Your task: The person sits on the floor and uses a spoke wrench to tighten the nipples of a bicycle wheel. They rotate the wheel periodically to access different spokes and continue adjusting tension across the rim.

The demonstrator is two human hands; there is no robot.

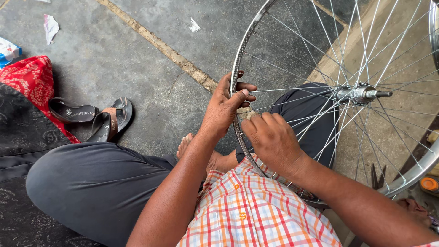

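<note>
A silver bicycle wheel rim (pixel 238 59) with thin spokes and a metal hub (pixel 359 94) stands upright against my lap. My left hand (pixel 226 107) grips the rim's near-left edge, fingers wrapped round it and thumb lying along a spoke. My right hand (pixel 270 137) is curled over the rim just below, knuckles up, fingertips pressed on the rim beside the left hand. Whether it holds a small tool is hidden. I sit with dark trousers and a checked shirt.
A pair of brown sandals (pixel 98 116) lies on the concrete floor to the left, next to red patterned cloth (pixel 32 80) and dark fabric. Paper scraps (pixel 50 26) litter the far floor. An orange-capped object (pixel 429 184) and metal tools (pixel 377 176) sit at the right.
</note>
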